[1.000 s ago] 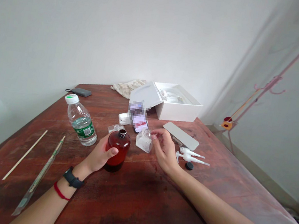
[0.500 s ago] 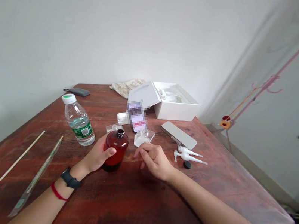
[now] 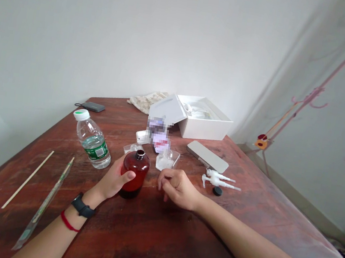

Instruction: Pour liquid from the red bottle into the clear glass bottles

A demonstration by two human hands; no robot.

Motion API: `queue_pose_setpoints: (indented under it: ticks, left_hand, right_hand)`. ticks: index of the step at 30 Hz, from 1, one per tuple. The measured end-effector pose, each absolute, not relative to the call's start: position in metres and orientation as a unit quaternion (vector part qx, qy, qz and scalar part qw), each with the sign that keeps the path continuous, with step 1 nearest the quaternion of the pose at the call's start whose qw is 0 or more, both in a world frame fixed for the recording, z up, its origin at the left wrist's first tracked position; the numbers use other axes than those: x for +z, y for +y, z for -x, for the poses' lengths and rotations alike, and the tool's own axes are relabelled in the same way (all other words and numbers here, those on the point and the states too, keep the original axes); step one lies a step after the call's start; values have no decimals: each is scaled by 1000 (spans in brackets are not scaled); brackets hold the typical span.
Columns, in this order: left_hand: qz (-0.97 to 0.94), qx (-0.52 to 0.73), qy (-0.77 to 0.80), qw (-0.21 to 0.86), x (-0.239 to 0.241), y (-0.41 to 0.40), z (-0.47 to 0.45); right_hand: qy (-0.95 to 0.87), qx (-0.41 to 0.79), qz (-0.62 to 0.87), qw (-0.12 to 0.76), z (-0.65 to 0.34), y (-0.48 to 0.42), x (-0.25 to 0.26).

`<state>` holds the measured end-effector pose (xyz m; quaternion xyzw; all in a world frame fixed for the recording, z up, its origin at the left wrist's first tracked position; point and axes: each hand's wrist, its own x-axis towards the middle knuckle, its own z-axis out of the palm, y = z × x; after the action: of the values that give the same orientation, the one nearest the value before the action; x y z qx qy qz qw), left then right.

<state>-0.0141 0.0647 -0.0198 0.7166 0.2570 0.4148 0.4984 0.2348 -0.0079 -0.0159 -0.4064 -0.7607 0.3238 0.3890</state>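
Note:
My left hand (image 3: pixel 115 181) is wrapped around a round amber bottle (image 3: pixel 135 171) that stands upright and uncapped on the wooden table (image 3: pixel 156 231). My right hand (image 3: pixel 178 187) rests on the table just right of the bottle, its fingers curled in loosely with nothing visible in them. Directly behind the right hand stands a small clear glass bottle (image 3: pixel 167 160). Two white pump heads (image 3: pixel 219 180) and a small black cap (image 3: pixel 216 191) lie to the right.
A plastic water bottle (image 3: pixel 91 139) stands at the left, near a wooden stick (image 3: pixel 27 179) and a wrapped stick (image 3: pixel 46 202). Behind are an open white box (image 3: pixel 204 123), a silver flat case (image 3: pixel 207 156), a phone, a cloth and a dark pouch (image 3: pixel 92 107).
My right hand drew back from the small clear bottle toward me and curled its fingers in. The left hand stayed on the amber bottle.

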Motion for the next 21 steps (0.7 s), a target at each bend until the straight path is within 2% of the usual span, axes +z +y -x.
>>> queue_pose_setpoints:
  ticks: [11, 21]
  left_hand:
    - [-741, 405, 247, 475, -20, 68, 15]
    - [-738, 400, 251, 482, -21, 67, 17]
  right_hand:
    - [-839, 261, 347, 327, -236, -3, -25]
    - [-848, 245, 341, 324, -235, -3, -27]
